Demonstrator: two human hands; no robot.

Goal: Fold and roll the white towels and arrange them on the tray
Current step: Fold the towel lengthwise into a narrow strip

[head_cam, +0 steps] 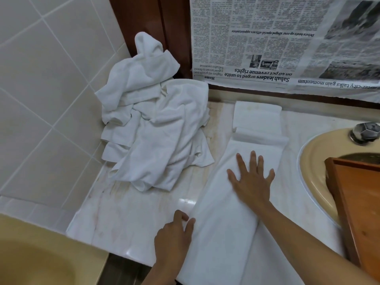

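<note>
A long folded white towel lies lengthwise on the marble counter, running from the front edge toward the wall. My right hand presses flat on its middle with fingers spread. My left hand holds the towel's left edge near the front, fingers curled over it. Behind this towel, near the wall, lies another folded white towel. A heap of crumpled white towels sits at the back left corner. The wooden tray rests over the sink at the right edge.
A beige sink basin with a chrome tap lies right of the towel. Newspaper covers the wall behind. A tiled wall bounds the left. Another beige fixture sits at the lower left.
</note>
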